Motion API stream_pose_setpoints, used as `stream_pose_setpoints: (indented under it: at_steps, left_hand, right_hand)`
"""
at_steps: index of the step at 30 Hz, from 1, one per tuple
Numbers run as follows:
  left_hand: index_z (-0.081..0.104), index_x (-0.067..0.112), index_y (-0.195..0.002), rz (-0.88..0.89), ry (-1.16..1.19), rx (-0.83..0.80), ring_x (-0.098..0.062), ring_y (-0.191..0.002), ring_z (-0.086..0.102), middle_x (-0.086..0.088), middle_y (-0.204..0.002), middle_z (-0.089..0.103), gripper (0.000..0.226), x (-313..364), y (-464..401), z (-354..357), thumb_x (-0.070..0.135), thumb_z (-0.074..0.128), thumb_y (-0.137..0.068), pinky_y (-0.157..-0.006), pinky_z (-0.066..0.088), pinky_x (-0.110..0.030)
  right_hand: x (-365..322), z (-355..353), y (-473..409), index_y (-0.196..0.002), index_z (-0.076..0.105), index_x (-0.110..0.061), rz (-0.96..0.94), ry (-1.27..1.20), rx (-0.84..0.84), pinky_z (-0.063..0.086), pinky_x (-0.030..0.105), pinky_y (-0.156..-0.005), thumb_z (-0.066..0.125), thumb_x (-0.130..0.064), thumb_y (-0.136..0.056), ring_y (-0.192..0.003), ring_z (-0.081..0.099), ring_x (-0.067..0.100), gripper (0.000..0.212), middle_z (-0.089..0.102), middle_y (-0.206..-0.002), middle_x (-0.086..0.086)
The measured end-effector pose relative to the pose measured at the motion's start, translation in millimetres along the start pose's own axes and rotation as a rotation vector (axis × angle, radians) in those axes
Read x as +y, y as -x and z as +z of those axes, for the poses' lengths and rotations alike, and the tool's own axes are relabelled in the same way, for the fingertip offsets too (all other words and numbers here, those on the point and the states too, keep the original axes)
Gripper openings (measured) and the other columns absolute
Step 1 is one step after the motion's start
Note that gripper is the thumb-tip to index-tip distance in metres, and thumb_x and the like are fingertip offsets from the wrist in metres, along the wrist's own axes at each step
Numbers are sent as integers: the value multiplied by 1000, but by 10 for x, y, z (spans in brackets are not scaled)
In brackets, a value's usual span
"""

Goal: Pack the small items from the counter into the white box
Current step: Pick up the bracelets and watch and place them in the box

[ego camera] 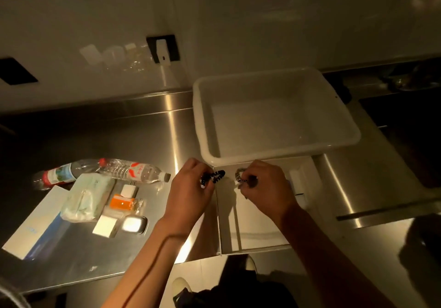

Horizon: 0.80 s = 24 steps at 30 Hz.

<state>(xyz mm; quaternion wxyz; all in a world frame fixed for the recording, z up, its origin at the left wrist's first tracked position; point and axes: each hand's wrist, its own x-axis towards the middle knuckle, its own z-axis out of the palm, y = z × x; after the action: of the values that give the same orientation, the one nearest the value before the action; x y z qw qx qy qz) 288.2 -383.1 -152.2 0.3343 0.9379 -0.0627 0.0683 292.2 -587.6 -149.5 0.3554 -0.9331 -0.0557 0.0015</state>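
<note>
Both hands work above a flat white box (253, 224) at the counter's front edge. My left hand (191, 188) pinches a black coiled cord (216, 176). My right hand (265, 186) pinches a small beaded, shiny item (241, 175) next to it. A large white plastic tub (274, 116) sits just behind the hands, with nothing seen inside. To the left lie small items: an orange packet (121, 203), a white charger plug (128, 190), a white square case (106, 225), a shiny white-topped case (133, 224) and a tissue pack (83, 200).
Two plastic water bottles (133, 170) lie on the steel counter (119, 131) behind the small items. A flat white-and-blue box (33, 229) lies at the far left. A dark sink (415, 126) is at the right. A wall charger (163, 48) is plugged in.
</note>
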Motion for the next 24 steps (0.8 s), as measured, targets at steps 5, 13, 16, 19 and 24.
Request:
stream_pose_setpoints:
  at_steps: [5, 13, 16, 19, 24]
  left_hand:
    - [68, 24, -89, -52, -12, -16, -4, -76, 55, 13, -92, 53, 19, 200, 43, 226, 11, 78, -80, -65, 43, -12]
    - [67, 23, -91, -37, -39, -74, -7, -78, 56, 11, -95, 54, 18, 321, 77, 453, 9, 73, -81, -68, 47, -19]
    - [66, 24, -89, -17, -42, -97, -7, -77, 54, 10, -94, 54, 20, 357, 32, 550, 8, 74, -79, -66, 37, -9]
    - [67, 22, -90, -9, -23, -104, -8, -76, 55, 9, -94, 55, 21, 387, -12, 644, 7, 75, -78, -66, 39, -11]
    - [68, 21, -94, 43, 18, -108, -9, -80, 56, 10, -95, 54, 17, 457, -98, 794, 12, 75, -81, -70, 41, -12]
  right_hand:
    - [430, 87, -29, -78, 75, -12, 9, 33, -132, 32, 4, -62, 73, -4, -76, -74, 59, 11, 8, 65, -84, -1]
    - [798, 415, 101, -83, 74, -8, 35, 78, -291, 26, 15, -70, 67, -8, -87, -82, 55, 15, 8, 62, -88, 4]
    - [849, 447, 130, -91, 73, -4, 40, 99, -375, 30, 17, -73, 65, -6, -89, -93, 60, 22, 8, 65, -101, 11]
    - [859, 481, 110, -105, 70, -3, 55, 122, -466, 37, 18, -80, 64, -6, -90, -103, 61, 24, 16, 65, -113, 12]
    - [940, 458, 157, -113, 68, -7, 99, 154, -520, 50, 28, -87, 67, -13, -90, -104, 64, 23, 24, 67, -113, 9]
